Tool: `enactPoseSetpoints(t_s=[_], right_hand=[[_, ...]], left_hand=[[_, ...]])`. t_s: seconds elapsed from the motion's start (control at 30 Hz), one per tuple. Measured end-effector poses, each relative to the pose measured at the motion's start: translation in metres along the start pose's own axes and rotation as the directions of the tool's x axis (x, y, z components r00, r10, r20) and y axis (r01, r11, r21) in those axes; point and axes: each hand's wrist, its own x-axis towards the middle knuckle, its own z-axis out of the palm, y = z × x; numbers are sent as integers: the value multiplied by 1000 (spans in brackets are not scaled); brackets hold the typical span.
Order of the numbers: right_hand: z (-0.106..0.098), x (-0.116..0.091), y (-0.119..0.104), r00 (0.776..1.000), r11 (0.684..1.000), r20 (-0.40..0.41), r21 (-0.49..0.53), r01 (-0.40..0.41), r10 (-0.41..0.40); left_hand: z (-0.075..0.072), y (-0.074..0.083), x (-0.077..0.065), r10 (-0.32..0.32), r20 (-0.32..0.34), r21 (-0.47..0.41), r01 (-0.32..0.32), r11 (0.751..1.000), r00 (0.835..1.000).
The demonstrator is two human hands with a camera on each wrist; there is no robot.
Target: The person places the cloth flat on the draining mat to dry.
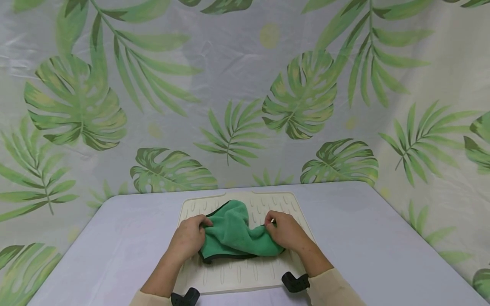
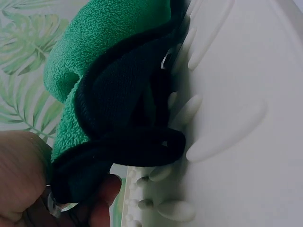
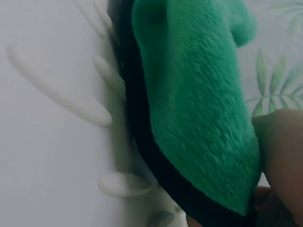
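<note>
A rumpled green towel (image 1: 237,233) with a black edge binding lies on a cream ridged mat (image 1: 245,278). My left hand (image 1: 188,238) pinches the towel's left side between thumb and fingers. In the left wrist view the towel (image 2: 118,35) shows a folded black-bound edge, with a dark loop sticking out near the fingertips. On the opposite side my right hand (image 1: 286,231) pinches the towel's right part. The right wrist view shows plush towel cloth (image 3: 199,104) running down to the right thumb and fingers, some of which are hidden behind it.
The mat's raised ridges (image 2: 227,132) stand up under the towel. A white-covered table (image 1: 356,238) extends around the mat. Behind it hangs a leaf-patterned curtain (image 1: 237,85). Black wrist devices (image 1: 295,282) sit beneath both forearms.
</note>
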Motion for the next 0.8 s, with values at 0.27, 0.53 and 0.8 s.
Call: enactPoseSetpoints(t_s=[0.27,0.53,0.8], right_hand=[[-6,-2,2,982,996,183,80,34,-48],[-7,-2,1,984,992,161,108,58,-75],[-3,0,0,996,999,-85,46,0,4]], left_hand=[[4,-2,1,2,23,7,-2,1000,1000],[3,0,1,-17,-23,2,17,1000,1000],[1,-1,1,-78,-55,-17,77,997,995]])
